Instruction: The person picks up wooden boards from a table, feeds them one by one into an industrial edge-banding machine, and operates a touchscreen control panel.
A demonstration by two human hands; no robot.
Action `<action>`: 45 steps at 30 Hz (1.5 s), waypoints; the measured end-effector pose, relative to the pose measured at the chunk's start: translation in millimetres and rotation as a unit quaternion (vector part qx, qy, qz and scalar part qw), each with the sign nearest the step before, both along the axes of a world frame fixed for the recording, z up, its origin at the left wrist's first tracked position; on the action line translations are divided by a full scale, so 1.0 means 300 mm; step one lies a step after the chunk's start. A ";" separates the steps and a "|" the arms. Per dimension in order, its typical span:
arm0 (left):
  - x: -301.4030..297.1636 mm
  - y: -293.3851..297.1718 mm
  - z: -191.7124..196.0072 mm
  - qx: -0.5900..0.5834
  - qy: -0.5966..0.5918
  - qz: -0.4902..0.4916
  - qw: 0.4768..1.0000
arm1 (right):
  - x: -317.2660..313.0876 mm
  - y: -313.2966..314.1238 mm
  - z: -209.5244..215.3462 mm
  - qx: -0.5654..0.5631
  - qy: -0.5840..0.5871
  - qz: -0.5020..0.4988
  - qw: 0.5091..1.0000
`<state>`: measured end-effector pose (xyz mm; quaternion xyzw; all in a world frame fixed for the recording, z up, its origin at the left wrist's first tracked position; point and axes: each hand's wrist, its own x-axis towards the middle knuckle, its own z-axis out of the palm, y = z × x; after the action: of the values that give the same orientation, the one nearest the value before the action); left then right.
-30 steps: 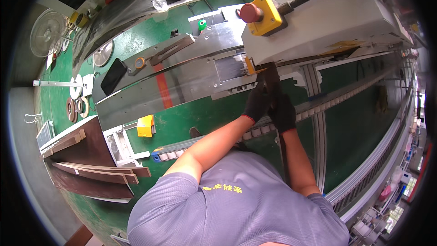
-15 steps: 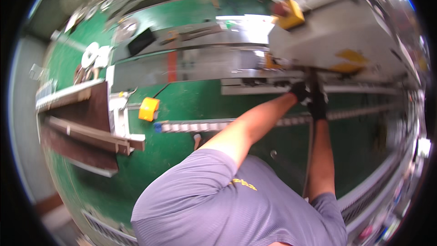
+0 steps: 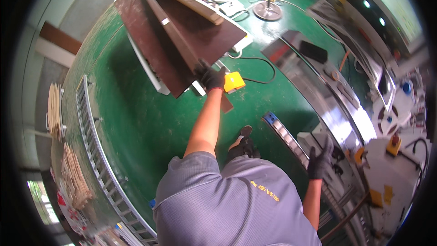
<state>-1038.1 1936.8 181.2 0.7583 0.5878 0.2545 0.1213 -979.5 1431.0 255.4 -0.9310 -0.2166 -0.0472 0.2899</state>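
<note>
My left hand (image 3: 211, 78), in a black glove, reaches out over a long brown strip (image 3: 170, 29) that lies on a dark brown tabletop (image 3: 214, 36). Its fingers are spread at the strip's near part, with the thumb apart on the right; whether they touch it is hard to tell. The strip's end sticks out past the table edge, beyond the hand. My right hand (image 3: 320, 160), gloved too, is held up with fingers apart beside the machine's metal rail (image 3: 339, 155). Below it, another brown strip (image 3: 348, 216) slants out from the machine.
A yellow foot pedal (image 3: 234, 82) with a black cable stands by the table. A roller track (image 3: 289, 139) runs along the machine (image 3: 387, 168) on my right. A ladder-like metal rack (image 3: 98, 150) lies on my left, near stacked wooden strips (image 3: 75, 177).
My view has turned left. Both hands were together at the machine on a long strip; now my left hand has moved over to the tabletop strip, and my right hand is off alone.
</note>
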 end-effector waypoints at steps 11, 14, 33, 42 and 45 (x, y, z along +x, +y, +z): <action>-0.376 0.011 -0.131 -0.283 -0.211 0.071 0.933 | 0.011 1.017 0.078 -0.112 0.201 0.365 0.902; -0.383 -0.152 -0.053 -0.373 -0.337 0.014 0.864 | 0.007 1.173 0.025 -0.164 0.241 0.364 0.885; -0.189 0.135 0.186 -0.382 -0.788 -0.099 0.473 | 0.064 0.363 0.314 -0.202 0.184 0.273 0.922; 0.135 -0.280 0.369 -0.368 -0.693 -0.170 0.596 | -0.132 -0.131 0.437 -0.071 0.272 0.008 0.960; 0.168 -0.760 0.298 -0.567 -0.533 -0.278 0.564 | -0.214 -0.255 0.415 -0.009 0.288 -0.059 0.956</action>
<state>-987.6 1708.7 270.6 0.3866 0.1998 0.1804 0.8821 -1043.7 1354.7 380.0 -0.9187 -0.0690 0.2083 0.3285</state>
